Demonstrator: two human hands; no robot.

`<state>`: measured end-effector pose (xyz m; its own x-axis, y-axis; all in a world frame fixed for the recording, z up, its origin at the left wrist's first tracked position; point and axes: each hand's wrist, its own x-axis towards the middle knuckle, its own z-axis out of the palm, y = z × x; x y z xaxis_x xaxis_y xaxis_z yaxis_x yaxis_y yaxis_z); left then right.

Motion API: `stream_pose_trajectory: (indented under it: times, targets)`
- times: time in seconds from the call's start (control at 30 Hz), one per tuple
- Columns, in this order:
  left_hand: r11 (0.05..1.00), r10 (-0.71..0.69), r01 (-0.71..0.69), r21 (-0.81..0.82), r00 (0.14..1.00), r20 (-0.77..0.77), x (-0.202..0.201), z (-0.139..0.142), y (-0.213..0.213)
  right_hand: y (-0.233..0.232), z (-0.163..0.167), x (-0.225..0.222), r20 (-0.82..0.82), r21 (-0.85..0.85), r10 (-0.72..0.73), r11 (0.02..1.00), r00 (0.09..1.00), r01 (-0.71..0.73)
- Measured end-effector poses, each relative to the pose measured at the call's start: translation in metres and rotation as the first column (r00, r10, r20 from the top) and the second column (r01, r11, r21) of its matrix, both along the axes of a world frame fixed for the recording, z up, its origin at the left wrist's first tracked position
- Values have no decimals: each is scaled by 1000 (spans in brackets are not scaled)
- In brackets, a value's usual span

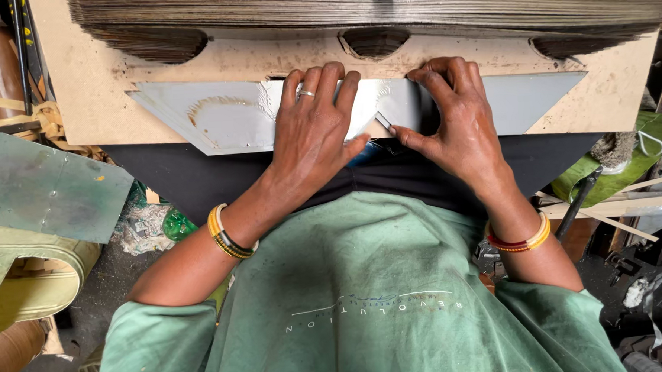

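A grey card sheet (216, 120) is pressed flat on the desk (89, 92) beneath the spread, empty left hand (315, 131), while the right hand (458, 124) pinches its folded flap, best creased firmly along the edge.

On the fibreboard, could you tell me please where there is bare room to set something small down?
The fibreboard is bare left of the grey sheet, and in a smaller patch at its right end. The left hand and right hand crowd the sheet's middle; the stacked sheets cover the far edge.
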<state>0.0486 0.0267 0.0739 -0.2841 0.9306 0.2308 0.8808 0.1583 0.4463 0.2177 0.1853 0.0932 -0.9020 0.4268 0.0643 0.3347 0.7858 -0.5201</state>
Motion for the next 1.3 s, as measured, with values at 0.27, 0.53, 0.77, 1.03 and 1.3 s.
stream_pose_trajectory:
  times: [0.27,0.53,0.77,1.03,1.3]
  targets:
    - [998,19,-14,-69,997,78,1,-2,6,3,4,-2,21,11,37,999,999,-37]
    - [997,18,-9,-74,992,122,1,-6,11,3,1,-10,102,120,44,991,994,-56]
    - [999,27,-25,-29,995,96,-1,-16,10,5,1,-23,220,199,87,971,972,-133]
    - [994,109,-109,-26,994,6,12,-14,10,8,16,-34,386,287,215,896,897,-338]
    - [995,90,-94,43,993,79,10,-7,7,12,19,-30,264,235,209,933,942,-273]
